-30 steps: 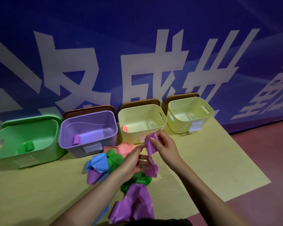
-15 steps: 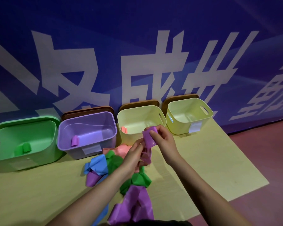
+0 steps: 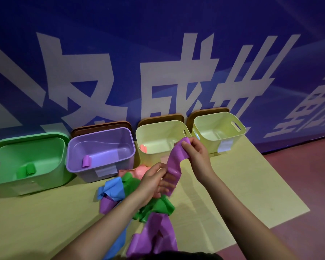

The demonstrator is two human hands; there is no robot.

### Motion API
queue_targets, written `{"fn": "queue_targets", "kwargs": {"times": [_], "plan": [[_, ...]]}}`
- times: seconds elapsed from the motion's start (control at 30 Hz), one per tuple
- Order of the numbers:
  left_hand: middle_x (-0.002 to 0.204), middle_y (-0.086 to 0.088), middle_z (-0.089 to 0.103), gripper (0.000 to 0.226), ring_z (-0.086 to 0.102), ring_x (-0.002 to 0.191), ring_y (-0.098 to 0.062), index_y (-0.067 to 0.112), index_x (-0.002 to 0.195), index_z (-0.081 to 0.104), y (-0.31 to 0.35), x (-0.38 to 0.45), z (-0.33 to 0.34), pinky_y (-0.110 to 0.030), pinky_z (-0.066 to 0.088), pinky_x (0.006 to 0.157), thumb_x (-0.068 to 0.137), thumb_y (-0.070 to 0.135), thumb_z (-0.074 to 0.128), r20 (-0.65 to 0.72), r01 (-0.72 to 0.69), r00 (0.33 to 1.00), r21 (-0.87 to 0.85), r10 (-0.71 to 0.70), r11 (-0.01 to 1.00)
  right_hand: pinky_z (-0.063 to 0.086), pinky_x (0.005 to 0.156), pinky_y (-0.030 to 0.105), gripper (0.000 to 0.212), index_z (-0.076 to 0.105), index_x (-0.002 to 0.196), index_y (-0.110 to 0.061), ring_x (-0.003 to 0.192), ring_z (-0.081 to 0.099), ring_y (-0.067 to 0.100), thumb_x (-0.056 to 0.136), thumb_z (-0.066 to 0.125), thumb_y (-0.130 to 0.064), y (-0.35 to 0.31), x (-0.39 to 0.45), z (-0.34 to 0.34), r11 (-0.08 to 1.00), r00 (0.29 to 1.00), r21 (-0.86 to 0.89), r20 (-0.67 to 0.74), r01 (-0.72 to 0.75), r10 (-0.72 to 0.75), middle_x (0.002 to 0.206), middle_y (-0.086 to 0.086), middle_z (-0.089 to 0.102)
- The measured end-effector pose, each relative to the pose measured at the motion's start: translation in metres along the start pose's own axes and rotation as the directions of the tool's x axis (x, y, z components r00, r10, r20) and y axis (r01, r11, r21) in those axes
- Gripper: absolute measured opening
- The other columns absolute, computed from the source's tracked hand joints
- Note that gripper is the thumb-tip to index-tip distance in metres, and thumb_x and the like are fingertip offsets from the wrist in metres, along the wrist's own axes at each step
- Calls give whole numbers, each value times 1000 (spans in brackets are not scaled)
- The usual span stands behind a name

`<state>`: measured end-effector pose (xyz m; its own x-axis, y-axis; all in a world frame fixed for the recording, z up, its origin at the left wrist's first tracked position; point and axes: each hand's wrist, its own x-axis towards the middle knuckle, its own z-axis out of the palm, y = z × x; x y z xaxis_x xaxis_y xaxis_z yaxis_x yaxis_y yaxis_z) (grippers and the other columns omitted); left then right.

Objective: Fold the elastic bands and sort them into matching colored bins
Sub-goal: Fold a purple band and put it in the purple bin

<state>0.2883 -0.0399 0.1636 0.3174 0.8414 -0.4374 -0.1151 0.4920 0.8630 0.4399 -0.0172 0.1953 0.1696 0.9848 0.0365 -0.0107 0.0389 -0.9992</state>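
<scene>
A purple elastic band (image 3: 174, 164) stretches between both hands above the pile. My right hand (image 3: 195, 156) pinches its upper end in front of the middle yellow bin. My left hand (image 3: 154, 182) grips its lower part. Below lies a heap of loose bands: blue (image 3: 112, 188), green (image 3: 158, 207), pink (image 3: 139, 170) and more purple (image 3: 156, 235). Along the wall stand a green bin (image 3: 60, 147) holding a rolled green band (image 3: 26, 170), a purple bin (image 3: 101, 132) holding a rolled purple band (image 3: 86, 161), and a yellow bin (image 3: 158, 126) with a pink roll (image 3: 143, 148).
A second yellow bin (image 3: 219, 117) stands at the far right of the row. Brown lids lean behind the bins against a blue banner wall. The yellow table (image 3: 242, 184) ends at the right above a reddish floor (image 3: 308, 175).
My right hand has lifted the purple band's end up and to the right, and the band has been drawn out longer between the two hands. The left hand stays low on it.
</scene>
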Motion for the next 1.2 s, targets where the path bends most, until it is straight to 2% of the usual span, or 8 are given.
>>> {"fn": "queue_targets", "kwargs": {"times": [0.13,0.27,0.43,0.57,0.7,0.93,1.07,1.2], "plan": [[77,-9,71,11,71,65,-18,5,100,52,7,5,-8,-20,52,50,100,12,43,-94,-103,992,-221,84,970,34,59,20,17,51,72,-12,64,42,8,85,58,-21,1,-2,-6,995,999,-91,-24,28,-30,69,-1,46],[82,-12,66,16,68,76,-18,3,91,58,20,9,-12,-28,58,76,98,4,43,-173,-209,973,-367,154,907,34,57,24,19,43,66,-17,64,41,13,77,59,-20,7,-10,-10,978,998,-200,27,57,-53,67,3,44],[81,-5,64,18,63,79,-14,5,89,61,43,6,-7,-23,53,69,97,9,45,-237,-282,952,-440,192,853,33,56,17,22,43,77,-20,59,37,5,76,64,-13,10,-25,-7,962,986,-240,134,132,-102,60,-15,41],[83,0,69,16,67,76,-8,8,99,64,49,0,-5,-22,56,67,94,1,51,-214,-337,938,-360,274,870,37,62,22,30,53,100,-23,60,42,4,79,74,-24,14,-28,-14,922,961,-352,270,164,-68,62,-15,46],[82,-3,69,20,66,72,-11,13,105,64,52,-6,0,-24,55,64,94,2,51,-158,-333,941,-263,300,906,45,72,28,34,64,102,-29,83,57,10,82,55,-55,12,-28,-15,912,939,-374,343,169,-33,89,-8,63],[93,-8,68,21,65,82,-17,17,106,67,54,-14,5,-29,54,73,95,7,53,-106,-349,934,-79,340,934,46,72,24,9,66,86,-12,75,58,12,88,61,-4,-2,-26,-6,962,952,-189,272,198,-143,80,1,66],[98,-1,69,17,63,87,-9,19,103,68,57,-19,0,-23,51,73,93,10,57,-67,-423,896,168,438,891,48,70,41,10,63,86,-6,74,55,18,87,59,-15,-9,-23,-2,964,956,-138,220,226,-193,80,10,61],[88,4,67,18,60,82,-5,24,89,68,61,-24,-1,-20,49,76,88,6,64,-99,-473,839,353,536,807,46,69,35,10,63,86,-9,73,54,12,87,57,-17,-20,-19,0,957,950,-141,221,253,-218,79,-2,61]]}}
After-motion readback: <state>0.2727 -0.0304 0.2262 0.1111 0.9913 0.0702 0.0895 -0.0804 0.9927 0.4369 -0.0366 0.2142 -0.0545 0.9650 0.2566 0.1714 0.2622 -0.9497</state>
